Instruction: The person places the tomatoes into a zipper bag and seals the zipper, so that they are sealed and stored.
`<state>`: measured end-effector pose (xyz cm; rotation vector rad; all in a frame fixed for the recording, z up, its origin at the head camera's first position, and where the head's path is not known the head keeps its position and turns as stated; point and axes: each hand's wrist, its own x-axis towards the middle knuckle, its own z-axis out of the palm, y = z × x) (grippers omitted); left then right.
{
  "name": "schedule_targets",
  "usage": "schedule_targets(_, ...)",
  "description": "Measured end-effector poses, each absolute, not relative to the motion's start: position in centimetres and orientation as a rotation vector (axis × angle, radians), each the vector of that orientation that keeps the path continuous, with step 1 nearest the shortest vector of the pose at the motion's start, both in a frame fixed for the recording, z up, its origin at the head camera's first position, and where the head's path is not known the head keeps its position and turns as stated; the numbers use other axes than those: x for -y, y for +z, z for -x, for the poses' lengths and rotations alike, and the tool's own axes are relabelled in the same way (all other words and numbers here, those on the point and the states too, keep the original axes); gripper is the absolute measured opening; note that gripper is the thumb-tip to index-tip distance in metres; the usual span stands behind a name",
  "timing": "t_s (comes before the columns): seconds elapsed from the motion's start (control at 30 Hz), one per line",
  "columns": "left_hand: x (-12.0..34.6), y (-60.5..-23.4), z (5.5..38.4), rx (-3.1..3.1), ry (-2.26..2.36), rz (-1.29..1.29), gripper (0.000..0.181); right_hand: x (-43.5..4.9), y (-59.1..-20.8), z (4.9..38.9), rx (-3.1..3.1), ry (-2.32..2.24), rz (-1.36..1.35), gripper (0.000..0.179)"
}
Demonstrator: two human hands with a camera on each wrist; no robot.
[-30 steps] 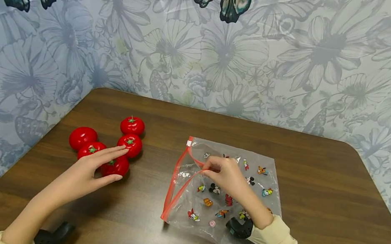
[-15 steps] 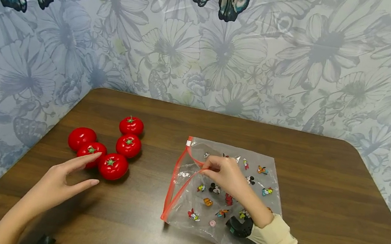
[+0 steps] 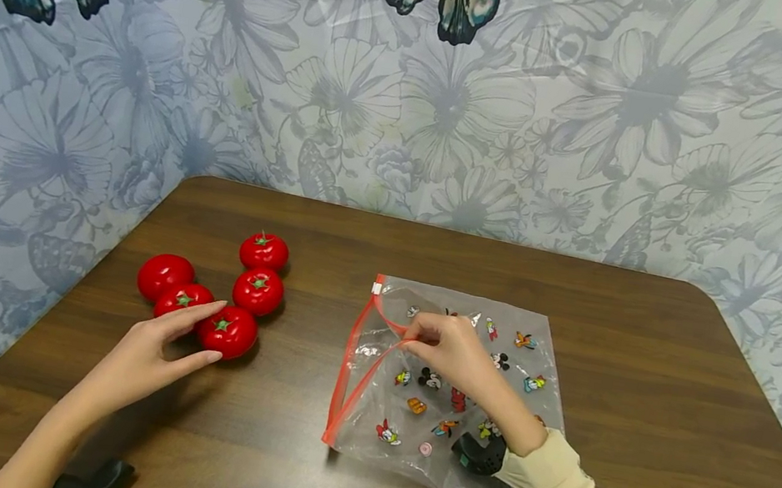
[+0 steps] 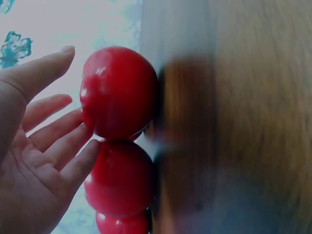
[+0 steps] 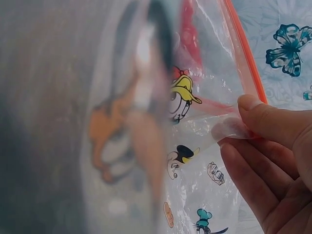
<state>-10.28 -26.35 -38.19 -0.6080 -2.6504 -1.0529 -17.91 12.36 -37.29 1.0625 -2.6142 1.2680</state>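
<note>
Five is not stated; several red tomatoes with green stems sit together on the table's left side, the nearest tomato (image 3: 229,335) lying beside my left hand (image 3: 141,363). That hand spreads its thumb and fingers at this tomato, fingertips at its surface; the left wrist view shows the fingers (image 4: 63,139) extended next to a tomato (image 4: 119,92), not wrapped round it. My right hand (image 3: 451,350) pinches the red-edged mouth of a clear zip bag (image 3: 365,417) printed with cartoon figures, holding it partly parted. In the right wrist view, thumb and fingers (image 5: 258,114) grip the bag's edge.
Two tomatoes stand farther back, a rear tomato (image 3: 264,251) and a middle tomato (image 3: 258,292); two more lie left, including the leftmost tomato (image 3: 166,278). The brown wooden table (image 3: 616,362) meets a floral cloth backdrop (image 3: 449,109) with butterflies behind.
My left hand draws back from above the tomatoes toward the lower left, then comes forward again to the nearest tomato. The right hand keeps its hold on the bag.
</note>
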Motion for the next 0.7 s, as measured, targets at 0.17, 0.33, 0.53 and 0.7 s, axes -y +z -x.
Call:
schedule_targets(0.17, 25.9, -38.6, 10.9, 2.645, -0.99, 0.641, 0.065, -12.3, -37.3, 17.9, 2.609, 1.266, -1.064, 0.016)
schedule_targets(0.33, 25.3, -39.1, 11.1, 2.667, -0.948, 0.638, 0.064, -12.2, -37.2, 17.8, 2.6, 1.279, -1.093, 0.015)
schedule_targets(0.53, 24.6, -39.2, 11.3, 2.672, -0.998, 0.65, 0.063, -12.2, -37.3, 17.8, 2.621, 1.274, -1.083, 0.016)
schedule_targets(0.7, 24.0, -39.2, 11.4, 2.656, -1.151, 0.687, 0.064, -12.3, -37.3, 17.8, 2.621, 1.273, -1.085, 0.016)
